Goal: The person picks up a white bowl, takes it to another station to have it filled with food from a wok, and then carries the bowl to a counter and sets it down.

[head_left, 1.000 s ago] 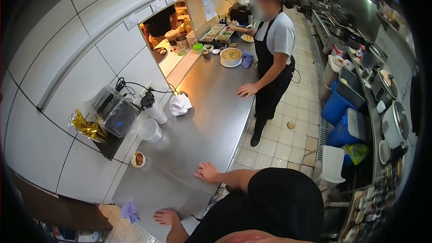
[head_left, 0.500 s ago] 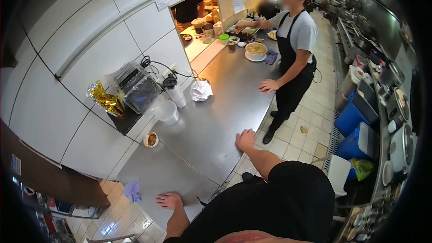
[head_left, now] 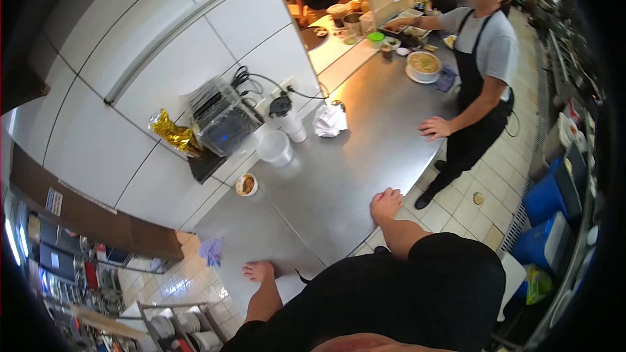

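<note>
My left hand [head_left: 259,271] rests palm down on the steel table [head_left: 319,202], fingers apart and holding nothing. A crumpled purple cloth [head_left: 211,251] lies at the table's end, to the left of that hand. On the table's long edge leans my right hand [head_left: 387,205], also without anything in it, its fingers stretched out. Farther in, near the wall, are a small white tub with brown food [head_left: 246,185], a clear plastic container [head_left: 274,148] and a white cup with a dark lid [head_left: 287,118]. Neither hand touches these.
Across the table's far end stands a co-worker in a black apron [head_left: 479,85], one hand [head_left: 435,128] on the tabletop. Nearby is a soup bowl [head_left: 424,64]. A plastic-wrapped machine [head_left: 222,117] and crumpled white paper [head_left: 330,120] are along the wall. Blue bins [head_left: 541,241] stand at right.
The view has swung left, so everything appears farther right and more shelving shows at lower left. Both my hands stay on the table, and the co-worker keeps the same stance.
</note>
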Demonstrator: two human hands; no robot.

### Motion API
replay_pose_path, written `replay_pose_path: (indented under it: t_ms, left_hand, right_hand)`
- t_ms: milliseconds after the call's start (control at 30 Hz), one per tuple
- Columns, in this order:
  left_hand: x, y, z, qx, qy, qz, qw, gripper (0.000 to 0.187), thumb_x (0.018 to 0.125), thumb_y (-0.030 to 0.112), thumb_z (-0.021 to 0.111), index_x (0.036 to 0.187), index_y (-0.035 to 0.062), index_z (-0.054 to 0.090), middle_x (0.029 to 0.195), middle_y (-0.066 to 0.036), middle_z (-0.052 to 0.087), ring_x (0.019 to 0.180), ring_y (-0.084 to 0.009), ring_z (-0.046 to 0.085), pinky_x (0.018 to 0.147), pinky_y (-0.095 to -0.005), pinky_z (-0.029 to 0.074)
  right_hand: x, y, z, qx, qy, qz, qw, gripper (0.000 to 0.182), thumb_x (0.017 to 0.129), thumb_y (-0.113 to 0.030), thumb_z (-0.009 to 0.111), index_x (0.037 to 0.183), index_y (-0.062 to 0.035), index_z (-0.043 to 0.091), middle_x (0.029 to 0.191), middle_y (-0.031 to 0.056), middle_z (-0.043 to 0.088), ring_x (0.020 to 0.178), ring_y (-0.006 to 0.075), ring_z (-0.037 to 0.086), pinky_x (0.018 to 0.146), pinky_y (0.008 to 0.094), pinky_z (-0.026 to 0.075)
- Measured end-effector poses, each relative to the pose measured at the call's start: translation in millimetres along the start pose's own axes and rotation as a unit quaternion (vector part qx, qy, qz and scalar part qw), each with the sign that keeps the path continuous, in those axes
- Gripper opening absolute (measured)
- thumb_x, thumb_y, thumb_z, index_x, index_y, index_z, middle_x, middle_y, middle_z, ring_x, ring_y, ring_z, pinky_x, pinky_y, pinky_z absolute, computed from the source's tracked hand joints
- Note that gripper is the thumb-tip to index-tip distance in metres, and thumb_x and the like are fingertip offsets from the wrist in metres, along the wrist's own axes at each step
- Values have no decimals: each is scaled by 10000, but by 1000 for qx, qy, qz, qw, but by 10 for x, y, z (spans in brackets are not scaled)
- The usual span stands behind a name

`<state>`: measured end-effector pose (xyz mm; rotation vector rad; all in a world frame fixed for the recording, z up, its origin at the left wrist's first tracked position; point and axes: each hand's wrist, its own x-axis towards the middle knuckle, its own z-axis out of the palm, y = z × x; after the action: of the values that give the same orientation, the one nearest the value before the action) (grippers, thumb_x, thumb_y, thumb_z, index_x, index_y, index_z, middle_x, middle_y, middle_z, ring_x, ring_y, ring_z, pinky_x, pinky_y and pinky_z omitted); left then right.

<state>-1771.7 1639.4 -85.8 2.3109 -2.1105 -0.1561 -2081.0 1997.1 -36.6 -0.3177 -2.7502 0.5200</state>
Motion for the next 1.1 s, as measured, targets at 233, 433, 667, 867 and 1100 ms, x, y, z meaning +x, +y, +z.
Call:
replay_pose_path:
  t_ms: [233, 433, 667, 867, 1100]
  left_hand:
    - [-239, 61, -87, -25, 4, 18, 1000, 561, 1007, 313, 407, 1501, 48, 364, 1617, -211, 250, 1481, -439, 241, 1165, -586, 243]
    - [-220, 150, -24, 0, 18, -12, 1000, 550, 1002, 282, 413, 1498, 51, 366, 1615, -209, 259, 1481, -431, 247, 1166, -584, 243]
    - [-163, 189, 83, 33, 34, -32, 998, 543, 992, 278, 428, 1484, 53, 382, 1614, -207, 264, 1479, -421, 261, 1154, -581, 269]
    - [-147, 157, 137, 44, 40, -23, 998, 544, 995, 281, 427, 1482, 44, 385, 1612, -195, 278, 1471, -417, 280, 1159, -583, 264]
    - [-115, 149, 203, 49, 43, -28, 997, 542, 1004, 278, 411, 1501, 62, 382, 1608, -187, 297, 1473, -419, 279, 1152, -592, 281]
  right_hand:
    - [35, -25, -24, -18, -35, 4, 999, 219, 860, -246, 569, 955, -48, 571, 1065, 172, 537, 1027, 362, 506, 880, 515, 382]
    - [42, 10, 42, -23, -8, -18, 1000, 193, 840, -227, 574, 930, -57, 555, 1031, 167, 531, 1000, 359, 505, 827, 510, 387]
    - [51, 2, 9, -11, -23, -16, 1000, 203, 837, -224, 575, 936, -47, 557, 1046, 177, 529, 1012, 364, 497, 834, 515, 384]
    - [53, -13, -14, -7, -36, -6, 999, 207, 844, -223, 567, 946, -43, 560, 1054, 180, 530, 1029, 374, 493, 850, 522, 378]
    - [47, -11, -7, -11, -34, -5, 999, 212, 846, -223, 564, 954, -41, 557, 1056, 181, 531, 1035, 375, 496, 862, 520, 376]
